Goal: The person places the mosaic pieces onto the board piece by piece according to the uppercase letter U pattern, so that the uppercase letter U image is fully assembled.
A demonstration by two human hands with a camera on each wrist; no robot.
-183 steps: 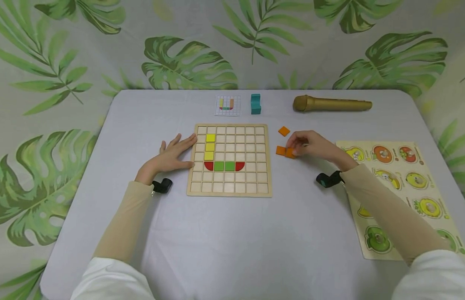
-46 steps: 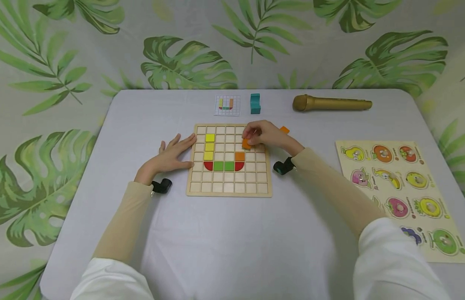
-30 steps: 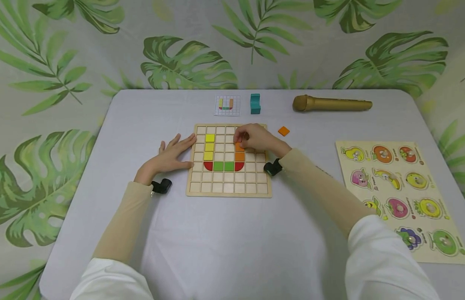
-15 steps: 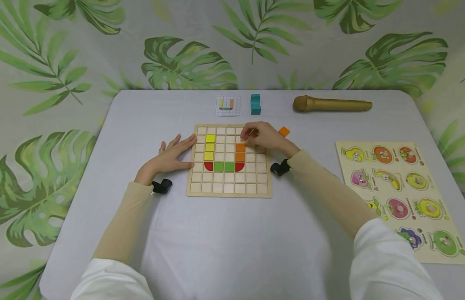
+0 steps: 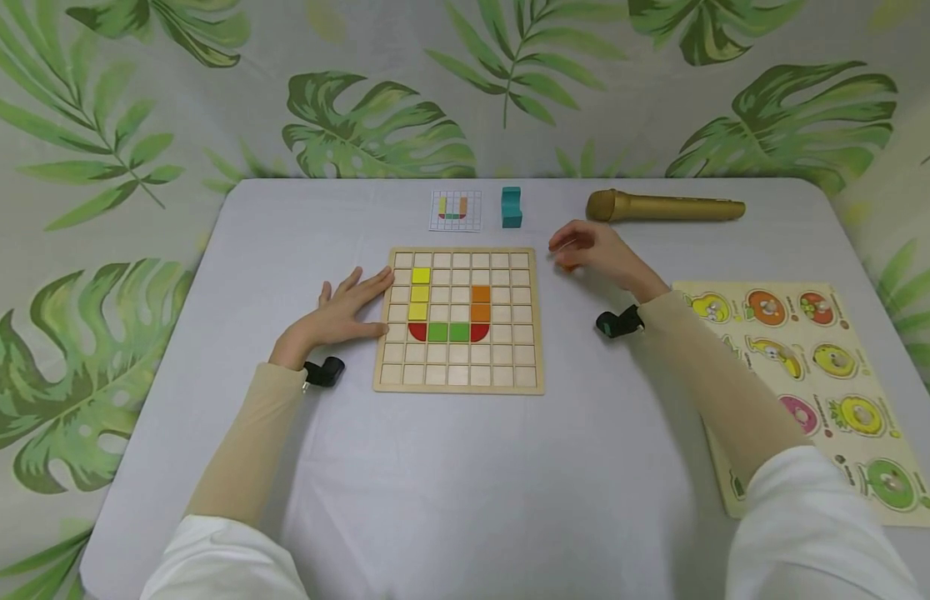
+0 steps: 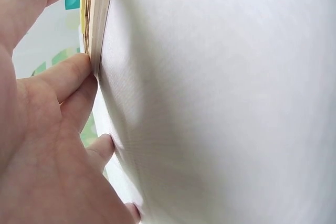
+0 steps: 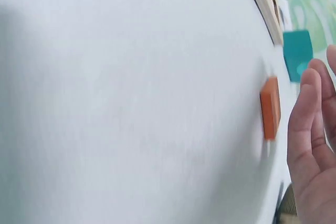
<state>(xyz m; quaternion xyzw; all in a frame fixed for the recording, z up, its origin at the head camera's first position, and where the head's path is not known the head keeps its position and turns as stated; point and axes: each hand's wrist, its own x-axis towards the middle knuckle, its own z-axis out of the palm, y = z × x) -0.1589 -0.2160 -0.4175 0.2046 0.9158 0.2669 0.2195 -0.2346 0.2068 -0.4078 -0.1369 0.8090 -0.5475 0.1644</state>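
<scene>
My left hand (image 5: 337,317) rests at the left edge of the wooden grid board (image 5: 502,377), fingers spread and touching its rim. On the board, yellow tiles (image 5: 420,293) form a left column and two orange tiles (image 5: 481,303) a shorter right column. Two green tiles (image 5: 447,332) lie between red rounded corner tiles (image 5: 479,332) below. My right hand (image 5: 603,254) hovers right of the board, over a loose orange tile (image 7: 270,108) mostly hidden in the head view. The right wrist view shows a gap between the fingers and that tile.
Behind the board lies a small pattern card (image 5: 455,211), with a teal block (image 5: 512,207) beside it. A gold microphone (image 5: 663,207) lies at the back right. The fruit puzzle board (image 5: 847,333) is on the right, partly under my right arm.
Two orange tiles have gone from the table onto the board, above the right red tile. Since then my right hand has left the board and moved right to the loose tile. My left hand stays put.
</scene>
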